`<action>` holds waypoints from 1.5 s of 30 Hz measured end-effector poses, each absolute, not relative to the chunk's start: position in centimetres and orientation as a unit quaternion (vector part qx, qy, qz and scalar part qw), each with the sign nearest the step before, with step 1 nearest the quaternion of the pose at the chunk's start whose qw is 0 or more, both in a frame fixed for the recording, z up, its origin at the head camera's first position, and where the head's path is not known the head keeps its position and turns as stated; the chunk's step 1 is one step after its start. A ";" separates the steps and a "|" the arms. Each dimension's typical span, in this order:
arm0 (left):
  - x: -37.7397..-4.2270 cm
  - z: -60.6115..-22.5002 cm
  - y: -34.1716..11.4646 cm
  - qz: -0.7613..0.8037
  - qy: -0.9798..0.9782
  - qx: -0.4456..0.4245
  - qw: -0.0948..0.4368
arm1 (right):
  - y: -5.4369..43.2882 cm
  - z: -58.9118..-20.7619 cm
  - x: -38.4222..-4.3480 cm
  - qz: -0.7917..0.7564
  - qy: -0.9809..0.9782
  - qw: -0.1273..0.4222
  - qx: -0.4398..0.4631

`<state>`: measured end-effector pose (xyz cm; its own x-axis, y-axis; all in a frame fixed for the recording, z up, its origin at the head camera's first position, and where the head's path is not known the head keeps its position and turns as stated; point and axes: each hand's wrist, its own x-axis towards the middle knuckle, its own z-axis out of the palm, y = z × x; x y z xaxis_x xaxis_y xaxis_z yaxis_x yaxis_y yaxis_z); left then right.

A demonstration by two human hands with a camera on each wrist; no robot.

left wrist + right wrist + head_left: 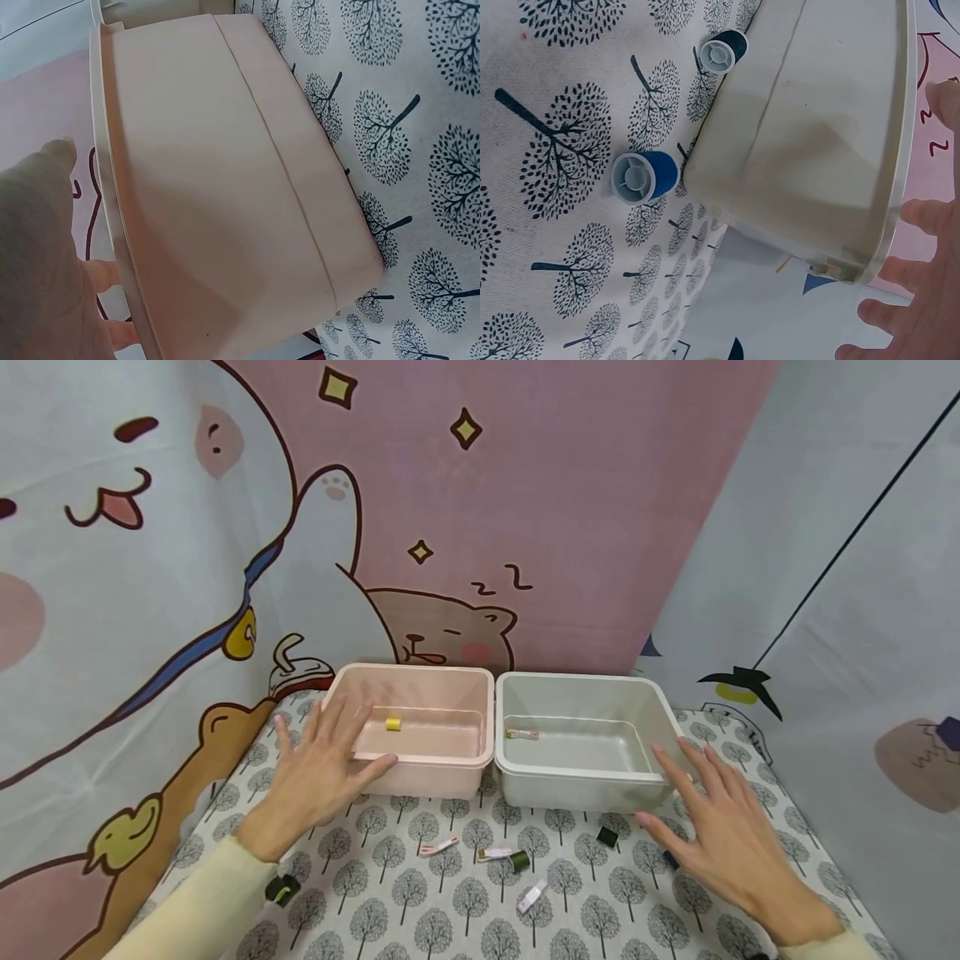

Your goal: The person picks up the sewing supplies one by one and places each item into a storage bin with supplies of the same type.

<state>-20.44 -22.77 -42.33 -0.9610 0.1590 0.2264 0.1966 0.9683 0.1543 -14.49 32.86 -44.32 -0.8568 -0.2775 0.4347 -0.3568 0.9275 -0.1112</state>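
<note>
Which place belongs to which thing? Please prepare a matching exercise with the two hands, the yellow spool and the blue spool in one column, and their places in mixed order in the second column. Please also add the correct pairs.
Things
1. Yellow spool
2. Left hand
3. Right hand
4. Blue spool

Places, left and right as in the head view
A. At the right end of the grey bin
B. On the cloth, outside both bins
C. Inside the pink bin
D. At the left end of the pink bin

Right pairs: 1-C, 2-D, 3-A, 4-B
</note>
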 end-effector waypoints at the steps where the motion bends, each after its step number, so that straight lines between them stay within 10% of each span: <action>1: -20.4 -42.4 -22.8 -0.089 -0.986 -0.089 0.106 | 32.9 -44.4 -14.5 0.094 -0.959 0.212 0.165; 45: -21.3 -43.4 -24.9 -0.114 -0.988 -0.059 0.088 | 35.6 -46.2 -13.5 0.133 -0.957 0.226 0.125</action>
